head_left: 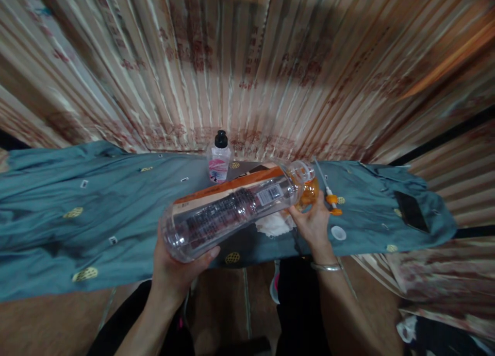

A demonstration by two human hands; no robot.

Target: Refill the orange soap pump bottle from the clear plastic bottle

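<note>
My left hand (181, 266) is closed around the base of a large clear plastic bottle (228, 212) with a printed label. The bottle lies tilted across the view, its neck toward the upper right. At its mouth, my right hand (311, 219) grips an orange see-through bottle (309, 193), partly hidden behind the clear one. Whether the two mouths touch, I cannot tell. An orange pump top (332, 204) with a white tube lies right of my right hand, and a small white cap (339, 233) lies nearer me. A crumpled white tissue (274, 224) shows below the clear bottle.
A small bottle with a black cap (220, 157) stands at the back of the narrow table covered in teal cloth (127, 212). A dark phone-like slab (411, 212) lies at the right end. Pleated curtains (232, 62) hang right behind the table.
</note>
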